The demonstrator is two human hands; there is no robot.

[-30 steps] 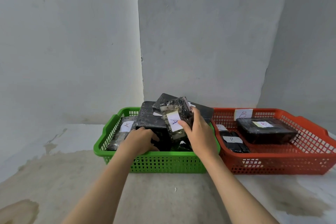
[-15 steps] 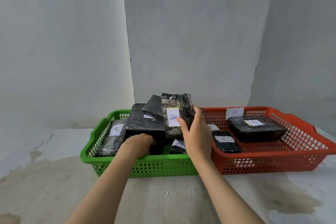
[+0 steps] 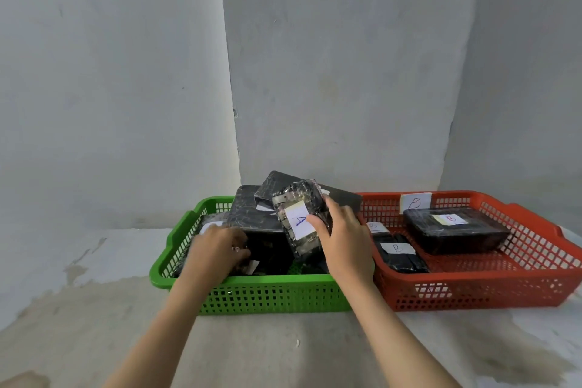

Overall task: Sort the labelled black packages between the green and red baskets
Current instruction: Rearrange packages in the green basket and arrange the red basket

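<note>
A green basket (image 3: 271, 294) on the left holds a pile of several black wrapped packages. My right hand (image 3: 345, 239) grips one of them, a package with a white label marked A (image 3: 299, 217), holding it tilted above the pile. My left hand (image 3: 217, 250) reaches into the basket's front left, its fingers on a small black package with a white tag (image 3: 248, 264). To the right stands a red basket (image 3: 491, 291) with a B label on its back wall, a large black box labelled B (image 3: 456, 230) and smaller labelled packages (image 3: 398, 257).
Both baskets touch side by side on a stained pale surface (image 3: 283, 353), close to grey walls (image 3: 330, 72) that meet in a corner behind them. Bare surface lies in front of the baskets and to the left of the green one.
My left hand has slid a little left and forward inside the green basket onto a small tagged package. My right hand keeps hold of the A package, now tilted slightly more.
</note>
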